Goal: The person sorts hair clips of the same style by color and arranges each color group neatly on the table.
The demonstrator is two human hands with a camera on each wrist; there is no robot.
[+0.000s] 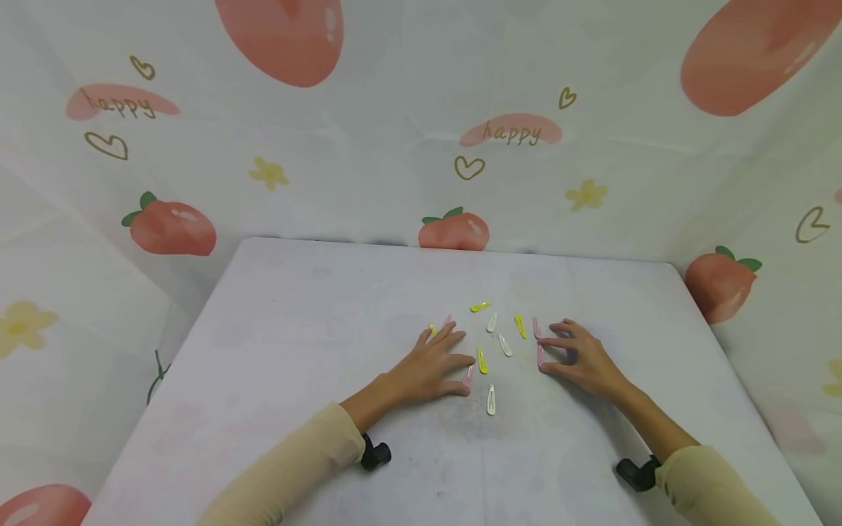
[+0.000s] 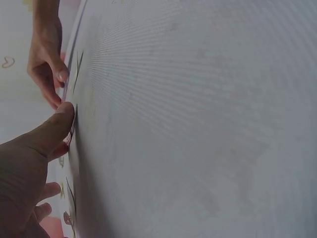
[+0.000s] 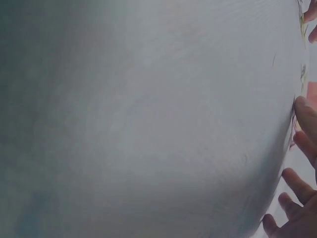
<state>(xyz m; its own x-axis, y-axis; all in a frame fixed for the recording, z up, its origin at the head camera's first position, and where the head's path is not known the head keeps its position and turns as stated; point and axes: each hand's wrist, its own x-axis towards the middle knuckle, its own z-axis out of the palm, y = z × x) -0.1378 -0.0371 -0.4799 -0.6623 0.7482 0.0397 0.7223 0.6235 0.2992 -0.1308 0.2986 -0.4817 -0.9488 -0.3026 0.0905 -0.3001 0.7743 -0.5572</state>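
Between the thumb and index finger of my left hand (image 1: pixel 429 371), a pink snap hair clip (image 1: pixel 468 375) is pinched at its two ends, low over the table. My right hand (image 1: pixel 584 359) likewise pinches a pink hair clip (image 1: pixel 541 356) by its ends. Just beyond its index finger lies another pink clip (image 1: pixel 537 327). By the left hand's outer fingers are a yellow clip (image 1: pixel 432 329) and a pink clip (image 1: pixel 448 320), both partly hidden. The left wrist view shows the left thumb (image 2: pixel 63 116) at the clip's edge; the right wrist view barely shows its clip.
Between the hands lie a yellow clip (image 1: pixel 483 361), a white clip (image 1: pixel 504 345) and another white clip (image 1: pixel 491 399) nearer the front. Farther back are a white clip (image 1: pixel 492 322) and yellow clips (image 1: pixel 481 306). The white table (image 1: pixel 316 307) meets a fruit-printed cloth (image 1: pixel 395 146).
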